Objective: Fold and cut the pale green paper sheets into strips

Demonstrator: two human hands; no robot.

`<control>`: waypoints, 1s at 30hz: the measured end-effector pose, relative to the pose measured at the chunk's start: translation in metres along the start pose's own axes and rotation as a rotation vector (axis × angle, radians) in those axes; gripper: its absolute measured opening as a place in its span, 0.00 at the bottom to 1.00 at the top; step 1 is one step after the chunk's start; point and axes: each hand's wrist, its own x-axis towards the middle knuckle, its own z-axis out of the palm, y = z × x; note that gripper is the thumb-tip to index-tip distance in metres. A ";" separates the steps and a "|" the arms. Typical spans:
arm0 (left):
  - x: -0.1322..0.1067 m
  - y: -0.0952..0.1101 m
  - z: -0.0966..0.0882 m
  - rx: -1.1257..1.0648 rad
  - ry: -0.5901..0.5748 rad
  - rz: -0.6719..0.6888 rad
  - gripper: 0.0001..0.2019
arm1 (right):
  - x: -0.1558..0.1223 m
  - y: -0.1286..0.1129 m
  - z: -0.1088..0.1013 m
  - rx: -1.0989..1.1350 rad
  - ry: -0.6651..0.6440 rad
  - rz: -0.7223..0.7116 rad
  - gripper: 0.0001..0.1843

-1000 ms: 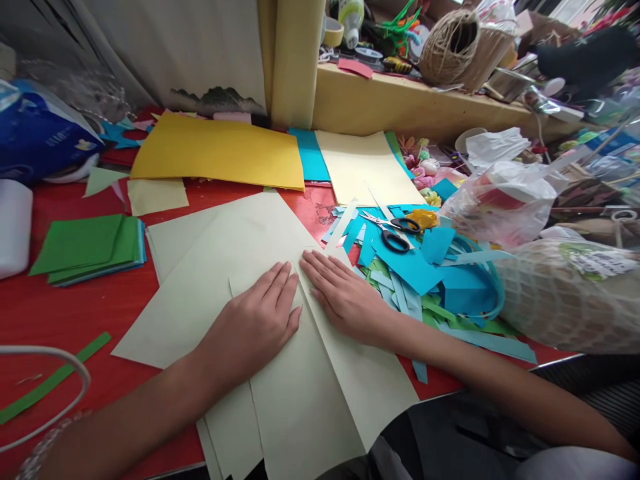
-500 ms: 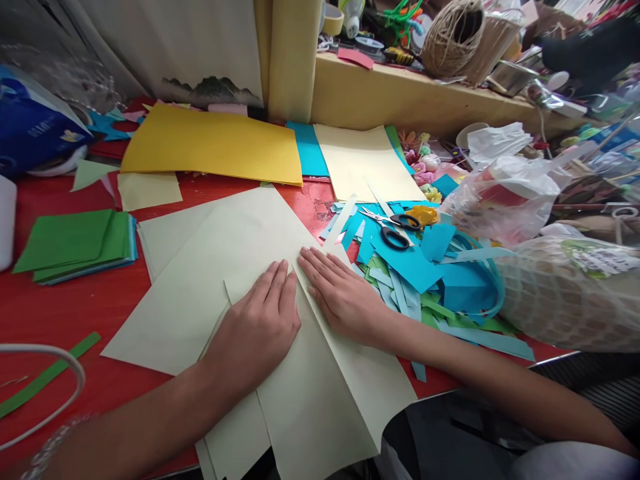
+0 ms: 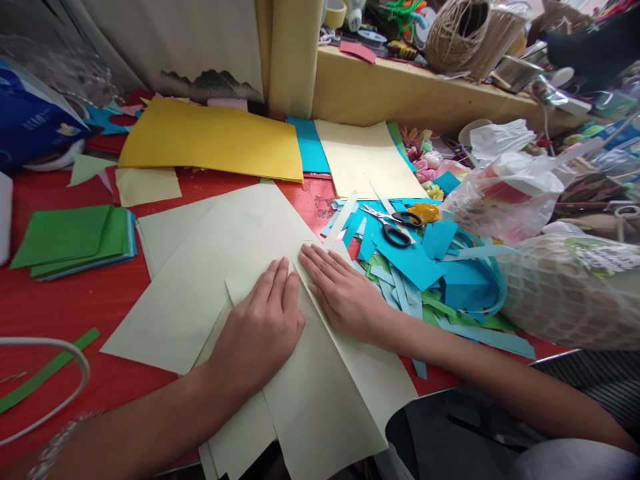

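Note:
My left hand (image 3: 260,327) lies flat, fingers together, on a pale green sheet of paper (image 3: 210,267) that has a fold running toward me. My right hand (image 3: 340,290) presses flat on the folded flap beside it, fingertips near the fold's top corner. Both hands hold nothing. The sheet rests on more pale green sheets on the red table (image 3: 90,307) and hangs over the near edge.
Scissors (image 3: 393,227) lie on a heap of blue and green paper scraps (image 3: 425,267) to the right. Green squares (image 3: 70,240) sit at left, yellow paper (image 3: 210,140) and cream paper (image 3: 365,160) behind. Plastic bags (image 3: 505,190) and a twine ball (image 3: 457,33) crowd the right.
The paper has turned slightly under my hands, its near end swinging right. Both hands stay flat on it, the left one sliding a little toward me.

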 end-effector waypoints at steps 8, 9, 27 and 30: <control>0.000 0.005 -0.001 -0.068 -0.050 -0.056 0.19 | -0.001 0.000 0.001 0.020 0.008 0.004 0.27; -0.001 0.004 -0.002 -0.057 -0.058 -0.051 0.19 | -0.001 0.000 0.001 0.020 0.007 0.003 0.27; -0.001 -0.033 0.005 -0.137 -0.201 0.029 0.27 | 0.006 0.004 -0.004 -0.027 -0.051 -0.058 0.32; -0.001 -0.031 0.005 -0.165 -0.234 0.068 0.29 | 0.008 0.004 -0.003 -0.035 -0.046 -0.029 0.31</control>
